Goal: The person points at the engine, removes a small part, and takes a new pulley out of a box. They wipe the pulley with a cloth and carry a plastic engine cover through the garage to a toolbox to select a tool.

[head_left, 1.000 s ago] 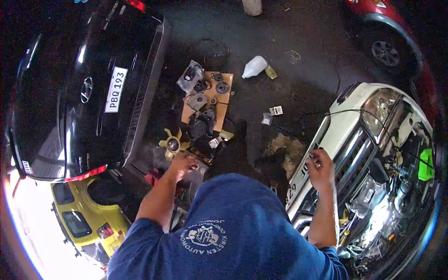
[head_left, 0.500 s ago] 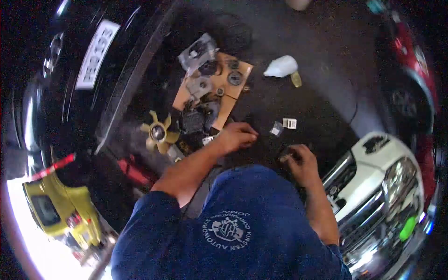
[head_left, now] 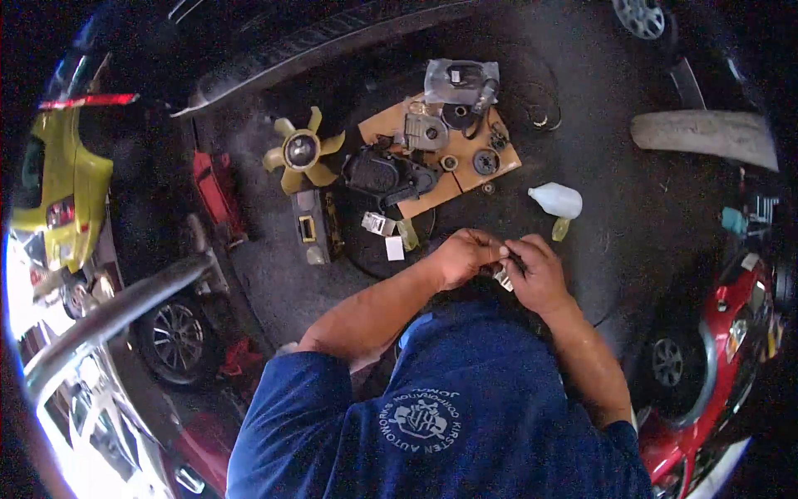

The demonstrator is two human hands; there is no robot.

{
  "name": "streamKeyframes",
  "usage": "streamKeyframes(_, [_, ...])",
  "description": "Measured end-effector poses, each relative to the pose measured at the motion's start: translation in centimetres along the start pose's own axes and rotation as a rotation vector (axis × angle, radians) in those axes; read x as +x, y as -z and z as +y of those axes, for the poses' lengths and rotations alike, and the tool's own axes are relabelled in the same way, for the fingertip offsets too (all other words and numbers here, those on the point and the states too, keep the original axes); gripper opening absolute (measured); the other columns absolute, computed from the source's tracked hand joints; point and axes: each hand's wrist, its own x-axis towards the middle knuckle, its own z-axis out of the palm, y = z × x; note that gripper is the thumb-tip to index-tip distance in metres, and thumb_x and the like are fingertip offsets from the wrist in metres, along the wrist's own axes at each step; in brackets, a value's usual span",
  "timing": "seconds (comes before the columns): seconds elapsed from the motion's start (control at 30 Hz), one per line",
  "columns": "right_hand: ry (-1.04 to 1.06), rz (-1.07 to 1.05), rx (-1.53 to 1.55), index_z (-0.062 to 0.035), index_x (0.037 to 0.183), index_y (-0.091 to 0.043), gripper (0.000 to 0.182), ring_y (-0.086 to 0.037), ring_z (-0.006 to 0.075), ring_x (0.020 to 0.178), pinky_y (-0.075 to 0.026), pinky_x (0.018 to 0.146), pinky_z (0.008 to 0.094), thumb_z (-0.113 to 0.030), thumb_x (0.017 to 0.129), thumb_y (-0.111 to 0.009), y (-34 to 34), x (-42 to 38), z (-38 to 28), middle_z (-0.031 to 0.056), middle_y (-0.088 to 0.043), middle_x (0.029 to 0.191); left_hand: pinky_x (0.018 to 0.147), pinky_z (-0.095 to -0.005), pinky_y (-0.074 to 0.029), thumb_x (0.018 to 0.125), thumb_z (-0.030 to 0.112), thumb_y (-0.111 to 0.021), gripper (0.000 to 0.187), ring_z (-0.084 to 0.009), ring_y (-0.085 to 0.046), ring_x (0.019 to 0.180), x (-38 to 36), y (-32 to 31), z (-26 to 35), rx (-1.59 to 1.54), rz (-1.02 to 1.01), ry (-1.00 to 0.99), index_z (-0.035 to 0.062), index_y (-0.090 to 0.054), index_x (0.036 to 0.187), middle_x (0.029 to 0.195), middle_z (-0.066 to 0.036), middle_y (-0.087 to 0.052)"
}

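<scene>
My left hand (head_left: pixel 467 259) is closed, its fingertips meeting those of my right hand (head_left: pixel 536 273) in front of my chest. The right hand's fingers are curled round a small dark object (head_left: pixel 516 264); a small whitish piece (head_left: pixel 503 279) shows just below, between the hands. What the left fingertips pinch is too small to make out. Beyond the hands lies a cardboard sheet (head_left: pixel 432 200) with a grey metal housing (head_left: pixel 426 131), a round pulley (head_left: pixel 485 161) and a bagged part (head_left: pixel 462 83). A black cover (head_left: pixel 374 173) overlaps its left edge.
A yellow fan (head_left: pixel 301 150) lies left of the cardboard, above a toolbox (head_left: pixel 308 226). Small boxes (head_left: pixel 378 223) lie nearer me. A white bottle (head_left: pixel 557 200) is on the right. A red jack (head_left: pixel 218 195) stands left; cars surround the floor area.
The view has turned, so the cardboard and fan appear shifted. My hands, apart before, have come together. The white car front at the right has left the view.
</scene>
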Motion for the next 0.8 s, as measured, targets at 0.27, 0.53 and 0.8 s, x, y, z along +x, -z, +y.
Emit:
streamKeyframes(0.27, [-0.21, -0.275, 0.027, -0.0048, 0.104, -0.059, 0.023, -0.061, 0.0344, 0.089, -0.05, 0.079, 0.0396, -0.017, 0.084, -0.063, -0.5, 0.5, 8.1, 0.0166, -0.062, 0.096, 0.089, -0.0346, -0.047, 0.086, 0.042, -0.063, 0.072, -0.0265, -0.059, 0.104, 3.4, 8.7, -11.7, 0.405, 0.4, -0.089, -0.0047, -0.037, 0.135, 0.115, -0.02, -0.06])
streamKeyframes(0.53, [-0.562, -0.494, -0.051, -0.0043, 0.099, -0.062, 0.025, -0.061, 0.0339, 0.093, -0.048, 0.083, 0.0399, -0.021, 0.081, -0.066, -0.2, 1.6, 20.3, 0.0183, -0.064, 0.097, 0.106, -0.0372, -0.029, 0.086, 0.046, -0.058, 0.101, -0.0337, -0.033, 0.133, 4.1, 6.4, -26.0, 0.338, 0.682, 0.316, 0.001, 0.011, 0.144, 0.142, -0.026, -0.034])
streamKeyframes(0.8, [-0.655, -0.69, -0.148, -0.005, 0.096, -0.062, 0.021, -0.063, 0.0326, 0.086, -0.05, 0.078, 0.0393, -0.019, 0.082, -0.065, -4.8, 0.4, 23.1, 0.0162, -0.065, 0.095, 0.09, -0.0385, -0.045, 0.081, 0.05, -0.061, 0.061, -0.0359, -0.058, 0.107, 2.6, 19.2, -30.0, 0.707, 0.371, 0.376, -0.004, -0.06, 0.109, 0.112, -0.026, -0.06])
